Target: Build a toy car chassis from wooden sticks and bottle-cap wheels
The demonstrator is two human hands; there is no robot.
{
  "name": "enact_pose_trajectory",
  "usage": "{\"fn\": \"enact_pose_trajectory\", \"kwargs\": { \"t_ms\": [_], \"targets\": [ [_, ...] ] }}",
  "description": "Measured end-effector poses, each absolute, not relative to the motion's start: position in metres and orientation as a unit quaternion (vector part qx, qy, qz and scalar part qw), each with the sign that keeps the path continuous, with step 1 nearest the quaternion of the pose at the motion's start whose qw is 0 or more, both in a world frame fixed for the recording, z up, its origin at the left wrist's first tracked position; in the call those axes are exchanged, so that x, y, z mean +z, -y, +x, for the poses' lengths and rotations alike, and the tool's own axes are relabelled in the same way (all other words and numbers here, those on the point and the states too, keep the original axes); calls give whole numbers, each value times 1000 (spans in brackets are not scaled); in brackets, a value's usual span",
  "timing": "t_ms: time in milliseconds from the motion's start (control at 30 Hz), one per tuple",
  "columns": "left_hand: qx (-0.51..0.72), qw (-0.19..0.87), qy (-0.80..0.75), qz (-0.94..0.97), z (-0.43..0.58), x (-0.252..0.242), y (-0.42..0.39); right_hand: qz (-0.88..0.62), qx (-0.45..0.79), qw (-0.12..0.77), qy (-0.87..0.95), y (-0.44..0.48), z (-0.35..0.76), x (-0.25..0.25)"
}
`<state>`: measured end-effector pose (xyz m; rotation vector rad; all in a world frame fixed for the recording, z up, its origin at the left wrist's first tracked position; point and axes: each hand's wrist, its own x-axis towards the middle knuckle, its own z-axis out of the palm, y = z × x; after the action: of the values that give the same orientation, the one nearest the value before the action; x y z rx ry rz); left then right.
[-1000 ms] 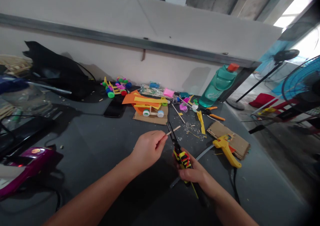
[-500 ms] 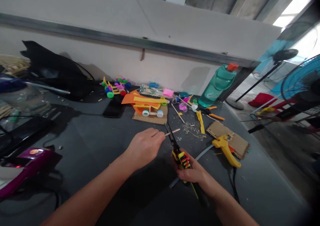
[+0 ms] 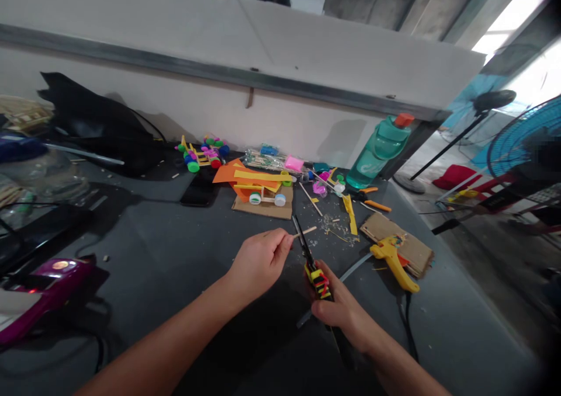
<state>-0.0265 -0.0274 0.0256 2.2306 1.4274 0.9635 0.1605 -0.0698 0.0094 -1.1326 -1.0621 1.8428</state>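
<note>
My left hand (image 3: pixel 262 261) is closed, pinching a thin wooden stick (image 3: pixel 310 230) between thumb and finger. My right hand (image 3: pixel 339 308) wraps round the black-and-yellow handles of a pair of scissors (image 3: pixel 319 279), which show a bit of red. The scissors' dark blades point away from me and cross the stick just beyond my left fingertips. Beyond the hands, a small toy car (image 3: pixel 267 198) with bottle-cap wheels rests on a piece of cardboard (image 3: pixel 263 209). Orange and yellow paper (image 3: pixel 225 172) lies behind and around it.
A yellow glue gun (image 3: pixel 397 261) lies on cardboard (image 3: pixel 377 225) at the right. Behind it are orange-handled pliers (image 3: pixel 377 204) and a teal bottle (image 3: pixel 374 156). Scraps (image 3: pixel 337 229) litter the table. A phone (image 3: pixel 198 190) and a purple device (image 3: pixel 48 291) are leftward; a fan (image 3: pixel 526 145) stands right.
The scissor blades have come closer together around the stick. My left hand has shifted slightly right, its thumb now showing more. The view has moved a little.
</note>
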Motion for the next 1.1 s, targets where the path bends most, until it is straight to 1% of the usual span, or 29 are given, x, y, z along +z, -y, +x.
{"fn": "enact_pose_trajectory", "kwargs": {
  "t_ms": [133,233,500,733,1000,1100],
  "targets": [
    [355,156,-504,772,-27,25,27,-451,720,350,395,64,160,6],
    [354,146,-494,780,-28,25,25,-434,739,342,385,62,163,2],
    [336,92,-465,814,-32,22,22,-410,758,353,366,60,166,-5],
    [322,37,-440,837,-36,26,22,-406,769,334,363,61,166,-2],
    [329,-14,-414,848,-35,26,22,-384,783,334,357,62,168,-2],
    [338,-23,-405,849,-34,26,22,-384,784,348,342,66,169,-1]
  ]
}}
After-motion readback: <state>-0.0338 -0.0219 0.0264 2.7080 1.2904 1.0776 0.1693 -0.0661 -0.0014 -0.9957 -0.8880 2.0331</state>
